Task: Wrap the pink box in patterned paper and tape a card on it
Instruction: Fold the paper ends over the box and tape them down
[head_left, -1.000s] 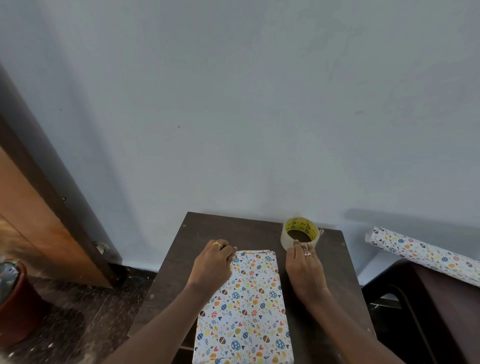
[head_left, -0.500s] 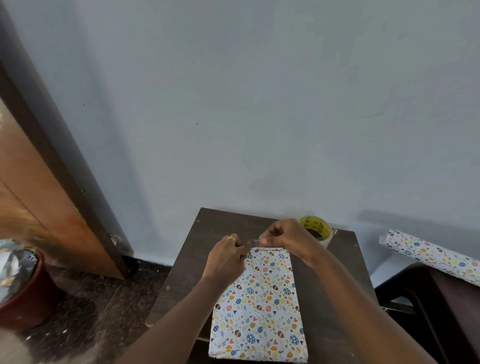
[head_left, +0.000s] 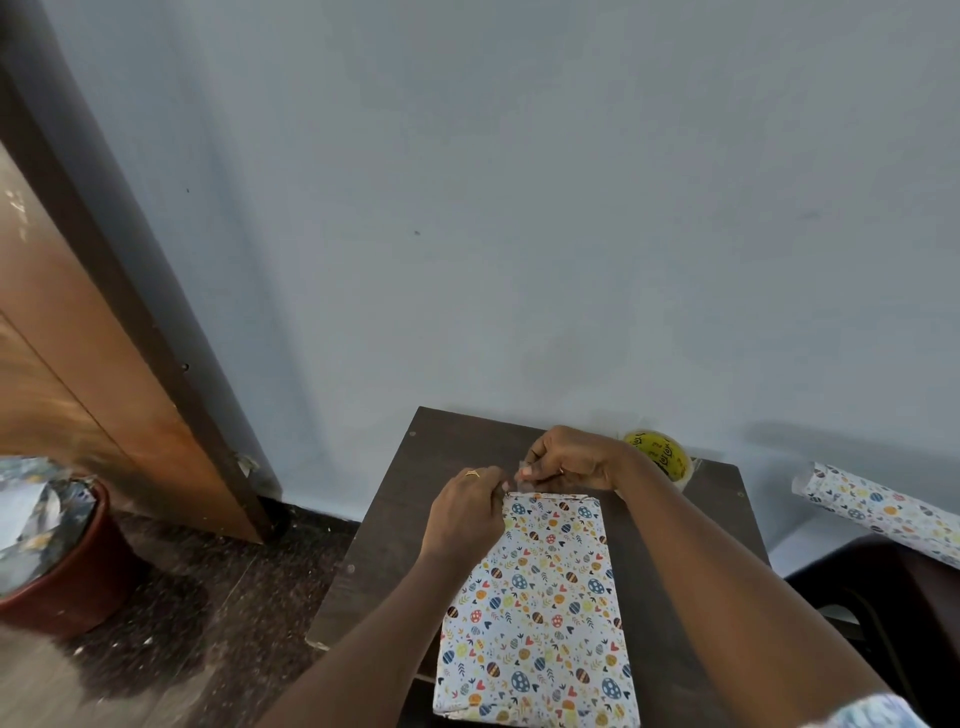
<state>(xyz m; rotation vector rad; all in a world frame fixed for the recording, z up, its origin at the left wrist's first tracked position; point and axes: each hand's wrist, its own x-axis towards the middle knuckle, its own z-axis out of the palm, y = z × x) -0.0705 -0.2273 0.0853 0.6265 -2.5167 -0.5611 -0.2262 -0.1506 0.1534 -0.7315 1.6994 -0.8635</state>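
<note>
A pale blue wall (head_left: 519, 208) fills most of what I see, with a brown wooden door (head_left: 62, 322) leaning into view on the left. Below them a dark wooden bench (head_left: 395, 519) stands against the wall.

The wrapped box (head_left: 545, 597) lies flat on the bench, covered in white paper printed with small eggs, hearts and leaves; none of the pink shows. Its long axis runs from the person straight toward the wall, one short end near the person and the other under the hands.

A reddish pot (head_left: 57, 571) sits on the floor to the left. A roll of the same patterned paper (head_left: 883, 509) lies on a darker surface off to the right, well apart from the box.

The left hand (head_left: 462, 514) is at the box's far left corner, fingers curled and pinched together. The right hand (head_left: 566, 460) hovers just beyond the far edge, its fingers also curled into a pinch. Between them they hold a strip of clear tape (head_left: 519, 480) just above that edge.

A tape roll (head_left: 662, 457) stands behind the right wrist near the wall. Its yellow core carries black printing, too small for me to read.

A gold ring (head_left: 472, 473) shows on the left hand.
</note>
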